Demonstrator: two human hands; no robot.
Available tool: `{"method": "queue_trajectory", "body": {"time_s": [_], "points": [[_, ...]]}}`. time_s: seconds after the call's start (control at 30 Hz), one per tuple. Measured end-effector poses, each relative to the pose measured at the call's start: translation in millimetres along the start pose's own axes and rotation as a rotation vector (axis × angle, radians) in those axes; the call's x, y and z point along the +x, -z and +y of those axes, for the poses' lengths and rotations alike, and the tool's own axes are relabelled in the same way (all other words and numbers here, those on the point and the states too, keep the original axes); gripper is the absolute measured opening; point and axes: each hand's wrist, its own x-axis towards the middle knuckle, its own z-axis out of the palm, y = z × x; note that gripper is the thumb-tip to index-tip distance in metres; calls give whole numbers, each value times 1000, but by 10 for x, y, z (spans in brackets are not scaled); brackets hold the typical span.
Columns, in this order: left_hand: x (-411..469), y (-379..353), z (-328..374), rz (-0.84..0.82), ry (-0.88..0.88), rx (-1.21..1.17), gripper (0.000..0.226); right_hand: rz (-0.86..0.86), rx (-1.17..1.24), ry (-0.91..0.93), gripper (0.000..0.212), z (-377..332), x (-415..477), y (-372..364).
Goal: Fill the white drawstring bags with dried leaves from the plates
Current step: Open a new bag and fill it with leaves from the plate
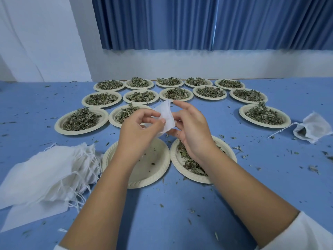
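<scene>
Above 2 plates [163, 175] by the surface's [180, 213] near edge, left hand [142, 129] and right hand [191, 129] pinch 1 white bag [166, 114], long axis upright.

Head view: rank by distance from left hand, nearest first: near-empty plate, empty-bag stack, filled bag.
1. Near-empty plate, directly below the left hand pinching the small bag.
2. Empty-bag stack, off to its left.
3. Filled bag, far right edge of view.

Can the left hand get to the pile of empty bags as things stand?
Probably yes, but not at once: the left hand pinches the small bag. The pile lies on its own side, with nothing between.
</scene>
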Motion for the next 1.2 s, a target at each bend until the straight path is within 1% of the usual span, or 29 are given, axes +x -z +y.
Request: {"method": "queue_trajectory", "body": {"time_s": [0.07,0.2,0.33,0.37,0.43,0.5,0.6,0.63,0.73,0.87,0.93,1.0,1.1,1.2], "points": [[-8,3,11,-12,13,-20,12,20,33,-36,26,-6,11,12],[-12,-13,48,13,14,-35,3,-8,-52,-2,31,12,4,22],[-42,-7,91,47,-20,-58,21,-60,-60,59,31,-1,-25,-9],[-43,-2,96,58,-23,-47,21,-69,-63,70,30,-2,-29,-19],[-46,5,96,77,-28,-25,15,-66,-90,87,27,2,-27,-28],[-62,3,86,117,-90,82,6,-32,-117,93,24,9,-17,-17],[-103,-22,76,162,-234,371,7,13,-75,78,18,20,3,17],[-111,-32,76,165,-239,398,6,13,-70,76,17,27,7,21],[-100,-40,77,202,-185,349,9,18,-89,86,15,50,20,27],[-89,-11,99,379,-193,294,13,104,-277,81,21,67,53,76],[-98,-16,105,407,-224,306,8,77,-380,44,22,80,56,88],[-94,-11,90,379,-234,371,6,14,-435,10,21,94,52,84],[-59,14,56,281,-177,449,2,-61,-445,-38,19,68,59,106],[-50,15,20,172,-123,463,6,-116,-573,-80,14,-54,101,219]]}}
